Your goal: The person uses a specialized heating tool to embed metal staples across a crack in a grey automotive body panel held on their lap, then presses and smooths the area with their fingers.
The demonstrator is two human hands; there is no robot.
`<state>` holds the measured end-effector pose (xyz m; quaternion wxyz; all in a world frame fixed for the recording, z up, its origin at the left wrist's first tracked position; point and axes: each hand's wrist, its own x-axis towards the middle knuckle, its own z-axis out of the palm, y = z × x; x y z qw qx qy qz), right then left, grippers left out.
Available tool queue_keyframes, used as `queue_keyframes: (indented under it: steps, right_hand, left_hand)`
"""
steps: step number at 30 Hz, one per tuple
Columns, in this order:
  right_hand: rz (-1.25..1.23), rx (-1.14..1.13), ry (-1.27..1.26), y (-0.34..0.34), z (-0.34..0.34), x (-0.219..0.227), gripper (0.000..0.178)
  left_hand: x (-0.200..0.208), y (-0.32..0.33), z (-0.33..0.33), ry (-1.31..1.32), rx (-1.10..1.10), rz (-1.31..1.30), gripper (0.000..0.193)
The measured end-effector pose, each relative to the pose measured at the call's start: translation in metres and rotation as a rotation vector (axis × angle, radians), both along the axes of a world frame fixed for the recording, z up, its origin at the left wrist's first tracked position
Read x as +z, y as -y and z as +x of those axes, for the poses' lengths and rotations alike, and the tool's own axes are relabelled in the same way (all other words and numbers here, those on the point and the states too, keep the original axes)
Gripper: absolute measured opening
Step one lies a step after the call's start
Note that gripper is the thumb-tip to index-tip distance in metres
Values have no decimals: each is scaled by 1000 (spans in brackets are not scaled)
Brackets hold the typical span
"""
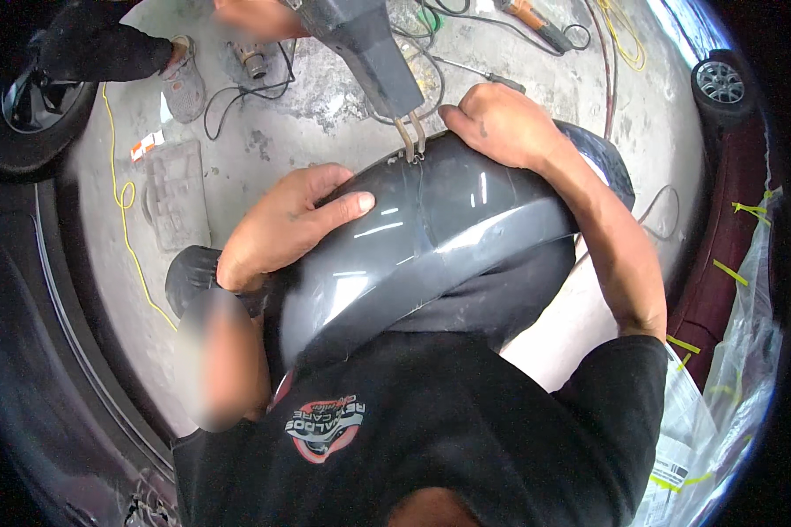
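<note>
A glossy dark grey car bumper cover (343, 263) lies curved across my lap, with a seam-like crack (421, 206) running down its middle. My left hand (294, 220) grips its far edge left of the crack, thumb on the painted face. On the other side of the crack, my right hand (505, 127) is closed over the same edge, its fingertips hidden behind. Between my hands, two metal prongs (410, 136) of a black hand-held tool (360, 61) meet the edge at the crack, where a small bent wire (417, 158) shows. Another person's hand (259, 18), blurred, is beside that tool.
An orange power tool (536, 25), a screwdriver-like tool (479, 72) and black cords lie on the concrete floor. A grey plastic case (176, 193) and yellow cord (125, 193) are at left. Cars flank both sides; plastic sheeting (738, 351) covers part of the right one.
</note>
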<state>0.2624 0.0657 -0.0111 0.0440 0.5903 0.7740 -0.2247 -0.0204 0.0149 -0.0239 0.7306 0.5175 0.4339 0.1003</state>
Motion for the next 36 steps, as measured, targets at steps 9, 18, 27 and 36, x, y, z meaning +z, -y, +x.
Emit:
queue_keyframes:
  steps: [9, 18, 27, 36]
  right_hand:
    - [12, -11, -7, 2, 1, -3, 51]
    - [-78, 6, 45, -1, -3, 9, 49]
    - [-45, 32, 15, 0, 1, 4, 45]
    - [35, 14, -26, 4, 3, 3, 48]
  left_hand:
    - [-3, 2, 1, 8, 41, 64, 35]
    - [-2, 0, -3, -49, -45, 90, 30]
    - [-2, 2, -2, -70, -27, 62, 29]
    - [12, 5, 3, -36, 10, 40, 24]
